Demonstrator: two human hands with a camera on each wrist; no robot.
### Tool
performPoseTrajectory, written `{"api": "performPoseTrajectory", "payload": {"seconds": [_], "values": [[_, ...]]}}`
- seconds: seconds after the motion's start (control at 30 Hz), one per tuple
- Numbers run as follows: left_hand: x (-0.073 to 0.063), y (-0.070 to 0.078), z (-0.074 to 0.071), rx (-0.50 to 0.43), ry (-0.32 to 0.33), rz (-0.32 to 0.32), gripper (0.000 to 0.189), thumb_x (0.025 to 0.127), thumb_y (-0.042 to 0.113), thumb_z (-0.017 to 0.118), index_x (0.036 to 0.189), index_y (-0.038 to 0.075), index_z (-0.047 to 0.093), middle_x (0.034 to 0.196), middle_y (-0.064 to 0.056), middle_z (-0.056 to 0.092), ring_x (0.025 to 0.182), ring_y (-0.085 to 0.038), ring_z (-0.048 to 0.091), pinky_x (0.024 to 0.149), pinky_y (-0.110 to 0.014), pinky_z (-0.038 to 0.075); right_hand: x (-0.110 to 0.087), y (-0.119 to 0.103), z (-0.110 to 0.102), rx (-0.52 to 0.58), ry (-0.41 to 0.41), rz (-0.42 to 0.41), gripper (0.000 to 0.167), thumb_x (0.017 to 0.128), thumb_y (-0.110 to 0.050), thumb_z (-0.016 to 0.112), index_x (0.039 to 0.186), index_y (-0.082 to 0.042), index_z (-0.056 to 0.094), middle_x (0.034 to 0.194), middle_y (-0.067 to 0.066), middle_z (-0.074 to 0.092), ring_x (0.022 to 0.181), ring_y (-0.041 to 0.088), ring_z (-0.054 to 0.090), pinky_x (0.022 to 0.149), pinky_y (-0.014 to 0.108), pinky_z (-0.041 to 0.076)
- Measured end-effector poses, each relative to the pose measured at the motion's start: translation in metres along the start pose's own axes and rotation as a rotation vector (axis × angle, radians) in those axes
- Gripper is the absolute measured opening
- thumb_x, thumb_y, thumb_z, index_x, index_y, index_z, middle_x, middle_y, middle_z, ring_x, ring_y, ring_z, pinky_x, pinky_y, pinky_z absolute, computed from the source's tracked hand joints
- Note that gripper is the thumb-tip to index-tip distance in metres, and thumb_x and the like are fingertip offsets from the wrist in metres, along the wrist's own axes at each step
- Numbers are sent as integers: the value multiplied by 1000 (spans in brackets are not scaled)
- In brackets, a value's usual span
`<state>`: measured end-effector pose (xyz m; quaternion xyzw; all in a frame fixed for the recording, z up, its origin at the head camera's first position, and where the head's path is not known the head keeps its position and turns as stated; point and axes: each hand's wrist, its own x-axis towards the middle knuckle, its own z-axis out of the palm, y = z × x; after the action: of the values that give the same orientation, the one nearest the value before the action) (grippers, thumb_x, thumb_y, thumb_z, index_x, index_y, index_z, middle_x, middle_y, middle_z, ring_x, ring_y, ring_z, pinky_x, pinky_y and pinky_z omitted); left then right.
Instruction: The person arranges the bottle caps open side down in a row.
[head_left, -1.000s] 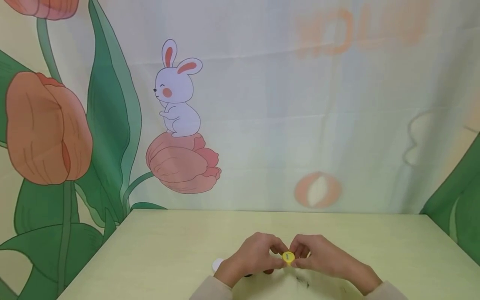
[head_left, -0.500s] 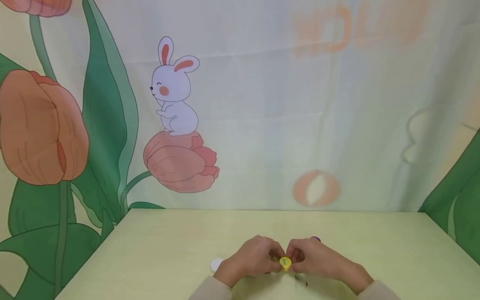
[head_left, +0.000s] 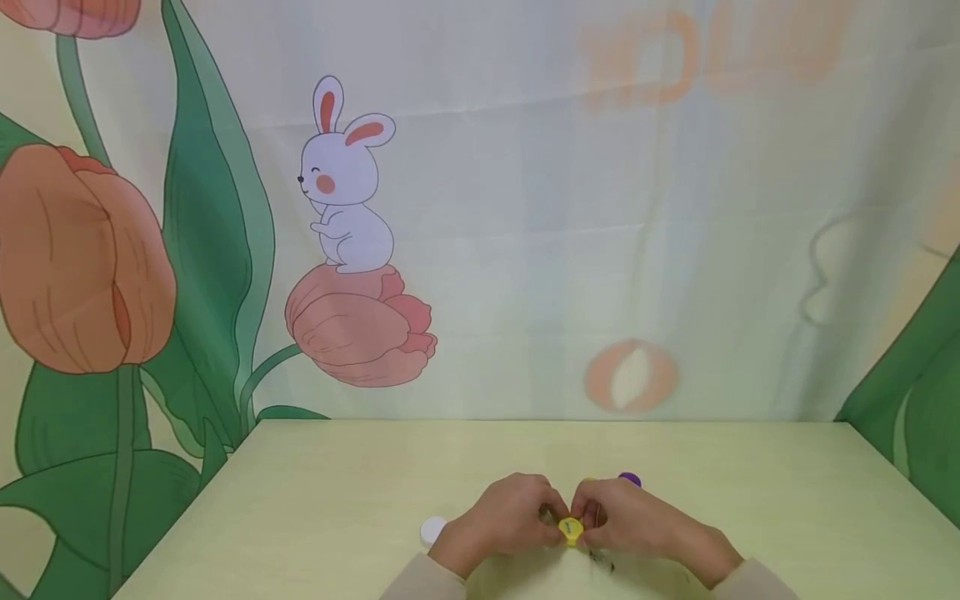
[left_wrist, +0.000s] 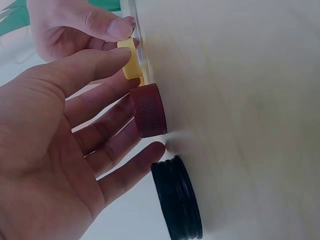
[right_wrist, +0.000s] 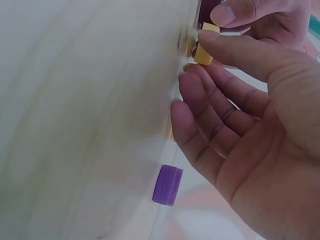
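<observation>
Yellow cap (head_left: 571,528) — fingers (left_wrist: 104,100) of both hands (head_left: 512,512) (head_left: 637,518) pinch it

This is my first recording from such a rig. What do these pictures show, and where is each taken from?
No robot here: a person works with two bare hands. The wide picture comes from a camera worn on the head, looking forward and down; the close ones come from a camera on each wrist. The left hand and right hand together pinch a small round yellow plastic cap. On the pale yellowish tabletop lie a round white disc and a round purple plastic cap. The left wrist view adds a short cylindrical dark red cap and a ridged round black cap.
</observation>
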<state>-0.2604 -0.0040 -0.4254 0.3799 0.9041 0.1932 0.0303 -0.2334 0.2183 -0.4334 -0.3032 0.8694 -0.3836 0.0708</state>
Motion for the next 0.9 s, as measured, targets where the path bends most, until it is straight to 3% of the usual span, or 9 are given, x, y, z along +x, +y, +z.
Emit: {"api": "performPoseTrajectory", "payload": {"seconds": [0.67,0.8,0.9], "values": [[-1,-2,-4,-20,16,-3,18,83,21,90,101,21,85,89,16,66,79,2,53,72,-18,46,2,0,-3,-4,-14,0,23,87,-5,86,103,-7,69,82,-9,65,75,4,61,70,25,53],[1,-3,-4,-62,1,-17,20,86,23,88,105,19,85,92,17,70,83,3,58,75,-19,48,1,-1,-5,-17,-15,-4,20,89,-6,84,104,-8,70,83,-10,66,75,4,62,70,26,53],[2,-5,-5,-143,-11,-40,22,89,24,87,110,17,83,94,15,73,83,3,62,77,-21,51,0,-3,-9,-34,0,-1,17,92,-9,82,104,-8,70,85,-10,67,75,5,62,70,27,53]]}}
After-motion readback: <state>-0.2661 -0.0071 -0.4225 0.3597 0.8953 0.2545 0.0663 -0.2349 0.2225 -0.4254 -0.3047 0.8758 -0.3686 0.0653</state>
